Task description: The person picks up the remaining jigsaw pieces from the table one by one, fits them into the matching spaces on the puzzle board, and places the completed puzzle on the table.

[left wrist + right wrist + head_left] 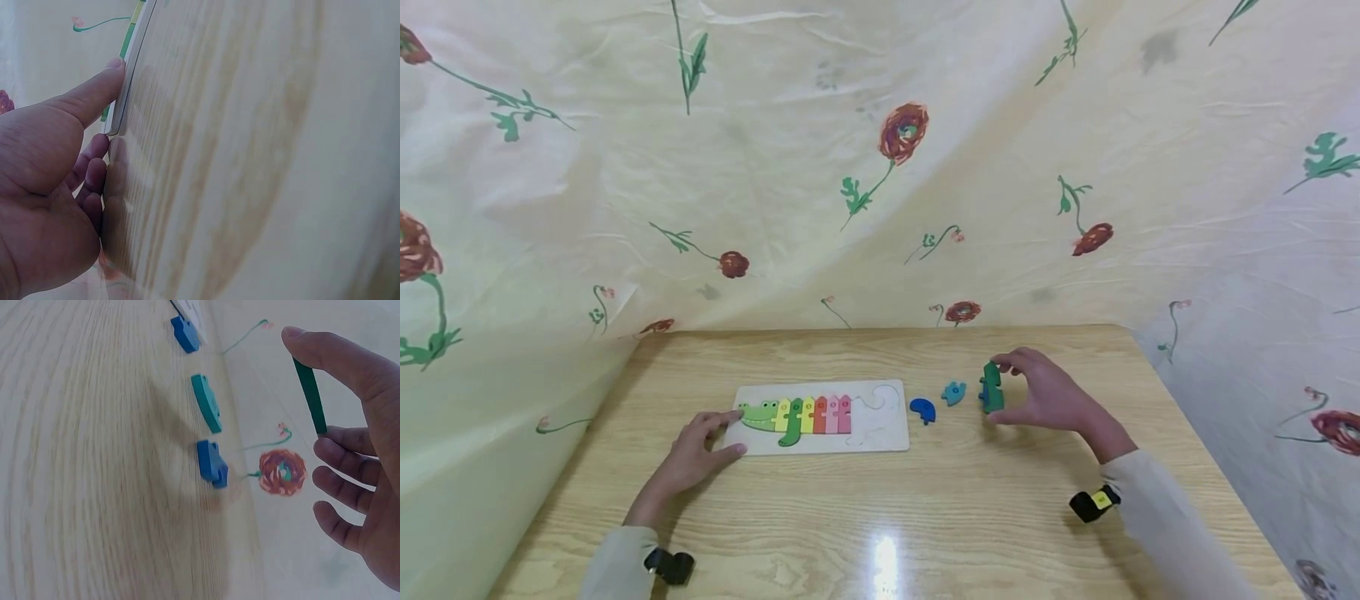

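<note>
A pale wooden puzzle board (pixel 880 425) lies on the table, with a row of coloured crocodile pieces (pixel 812 415) in its left and middle parts. My left hand (pixel 688 458) rests at the board's left end, straight thumb touching its near edge and fingertips at the left side. My right hand (pixel 1052 390) pinches a green puzzle piece (pixel 309 394) by its ends between thumb and fingertips, above the table to the right. Left of it lie a dark blue piece (pixel 922 409) and a lighter blue piece (pixel 954 392). Another blue piece (pixel 212 464) is mostly behind the green one in the head view.
The wood-grain table (pixel 820 517) meets a hanging flowered cloth (pixel 790 167) at the back and both sides. Faint drawn outlines (pixel 880 400) show on the board's right part. Each wrist wears a small black camera (pixel 1093 503).
</note>
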Available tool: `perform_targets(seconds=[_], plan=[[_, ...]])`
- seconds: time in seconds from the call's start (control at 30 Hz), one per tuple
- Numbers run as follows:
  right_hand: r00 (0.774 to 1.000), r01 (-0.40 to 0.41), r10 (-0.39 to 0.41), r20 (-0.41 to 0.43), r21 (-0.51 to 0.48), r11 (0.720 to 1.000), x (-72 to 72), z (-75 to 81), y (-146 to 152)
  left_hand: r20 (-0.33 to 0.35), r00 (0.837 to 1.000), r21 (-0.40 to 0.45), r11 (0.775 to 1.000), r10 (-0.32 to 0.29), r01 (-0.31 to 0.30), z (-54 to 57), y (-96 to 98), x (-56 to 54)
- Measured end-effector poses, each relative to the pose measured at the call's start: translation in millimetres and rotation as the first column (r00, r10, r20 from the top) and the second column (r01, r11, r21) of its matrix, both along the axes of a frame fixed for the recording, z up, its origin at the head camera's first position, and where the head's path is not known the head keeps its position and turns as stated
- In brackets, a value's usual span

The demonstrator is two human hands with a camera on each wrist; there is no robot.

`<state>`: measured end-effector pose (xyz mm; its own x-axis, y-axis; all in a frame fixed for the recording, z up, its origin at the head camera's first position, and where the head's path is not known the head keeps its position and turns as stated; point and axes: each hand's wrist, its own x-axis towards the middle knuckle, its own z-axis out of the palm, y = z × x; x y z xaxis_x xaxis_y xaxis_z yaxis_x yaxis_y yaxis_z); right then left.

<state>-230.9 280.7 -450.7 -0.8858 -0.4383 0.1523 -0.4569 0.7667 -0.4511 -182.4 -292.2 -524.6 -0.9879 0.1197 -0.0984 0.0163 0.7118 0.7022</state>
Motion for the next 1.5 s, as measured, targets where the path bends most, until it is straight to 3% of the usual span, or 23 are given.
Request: perform_targets(seconds=[1.5], plan=[[0.993,-0.099,0.102,0.054,-0.065,0.993,-13.2,-9.5,-95,0.001,1.0,-0.007,1.0,0.0,0.0,1.9,1.1,1.4]])
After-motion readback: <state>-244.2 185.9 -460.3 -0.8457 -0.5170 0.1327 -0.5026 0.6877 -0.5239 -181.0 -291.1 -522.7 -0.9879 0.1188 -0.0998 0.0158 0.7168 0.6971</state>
